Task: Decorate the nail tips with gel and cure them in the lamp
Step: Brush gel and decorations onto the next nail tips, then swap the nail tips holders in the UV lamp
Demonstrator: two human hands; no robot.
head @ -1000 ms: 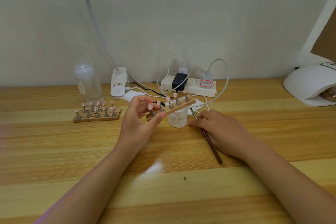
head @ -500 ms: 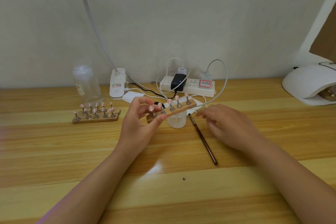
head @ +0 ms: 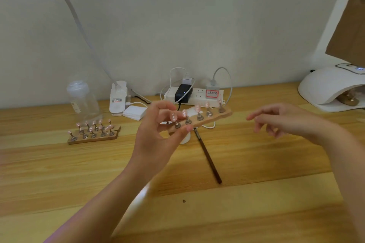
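Observation:
My left hand (head: 156,136) grips the left end of a wooden holder strip (head: 214,118), lifted above the table, with several pink nail tips (head: 197,107) on metal stands. To its right my right hand (head: 286,120) hovers empty with fingers spread. A brown nail brush (head: 208,158) lies on the table between my hands. The white curing lamp (head: 327,87) stands at the far right, with another holder partly visible inside its opening. A small clear cup (head: 185,138) sits mostly hidden behind my left hand.
Two more wooden holders with nail tips (head: 93,133) rest at the left by a clear bottle (head: 83,100). A power strip (head: 194,94) with chargers and cables, a desk lamp base (head: 118,99) and a white pad stack (head: 134,112) line the wall.
My right hand let go of the brush, left it on the table, and moved right toward the curing lamp. My left hand lifted the holder and carried it slightly right.

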